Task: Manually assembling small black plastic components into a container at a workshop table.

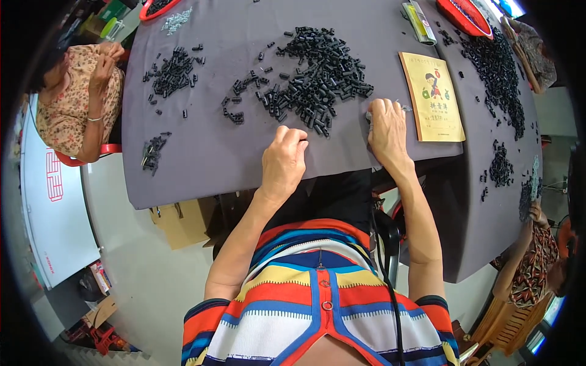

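Observation:
My left hand (284, 158) is above the near part of the grey-covered table (213, 152), its fingers curled into a pinch. Whatever lies between those fingertips is too small to make out. Just beyond it spreads a large pile of short black cylindrical pieces (314, 79). To the right, my right hand (389, 131) bends its fingers down onto the cloth. A few small greyish clear pieces (405, 108) show beside these fingers, and the palm hides the rest. A short curved trail of black pieces (232, 110) runs left from the pile.
A yellow booklet (432, 97) lies right of my right hand, with a clear-topped box (419, 24) behind it. Smaller black heaps (173, 72) sit at left. Red baskets (467, 17) stand at the far edge. A person in a floral top (79, 104) works at left; others sit at right.

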A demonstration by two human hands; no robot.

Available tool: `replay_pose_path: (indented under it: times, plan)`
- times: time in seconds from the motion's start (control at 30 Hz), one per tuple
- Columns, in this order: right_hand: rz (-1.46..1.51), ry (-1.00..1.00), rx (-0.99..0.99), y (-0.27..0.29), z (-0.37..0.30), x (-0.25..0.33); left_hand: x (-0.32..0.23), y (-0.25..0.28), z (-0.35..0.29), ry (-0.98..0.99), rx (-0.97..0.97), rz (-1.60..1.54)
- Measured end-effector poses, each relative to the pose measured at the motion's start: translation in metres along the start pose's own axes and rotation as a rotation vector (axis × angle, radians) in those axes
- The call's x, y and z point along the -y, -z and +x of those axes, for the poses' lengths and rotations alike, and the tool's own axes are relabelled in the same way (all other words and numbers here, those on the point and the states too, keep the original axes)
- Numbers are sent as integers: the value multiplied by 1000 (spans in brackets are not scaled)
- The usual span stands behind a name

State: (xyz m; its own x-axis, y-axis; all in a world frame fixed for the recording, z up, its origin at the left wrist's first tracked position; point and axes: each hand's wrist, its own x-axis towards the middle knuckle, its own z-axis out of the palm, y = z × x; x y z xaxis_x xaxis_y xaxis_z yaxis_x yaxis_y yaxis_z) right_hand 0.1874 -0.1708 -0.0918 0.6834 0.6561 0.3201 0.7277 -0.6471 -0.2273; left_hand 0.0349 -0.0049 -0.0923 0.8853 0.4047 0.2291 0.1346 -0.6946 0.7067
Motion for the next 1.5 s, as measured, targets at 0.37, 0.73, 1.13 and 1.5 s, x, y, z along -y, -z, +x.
replay_pose_path:
  times: [0.37, 0.73, 1.13, 1.5]
  plan:
    - [925, -177, 30, 10, -25, 65, 17, 8, -7, 464, -36, -1037]
    - [1139, -302, 169, -4, -32, 95, 17, 8, -8, 537, -39, -1415]
    - [1254, -275, 147, -6, -25, 93, 15, 5, -11, 481, 110, -1222]
    - [973, -161, 224, 3, -20, 91, 14, 7, -11, 528, 58, -1301]
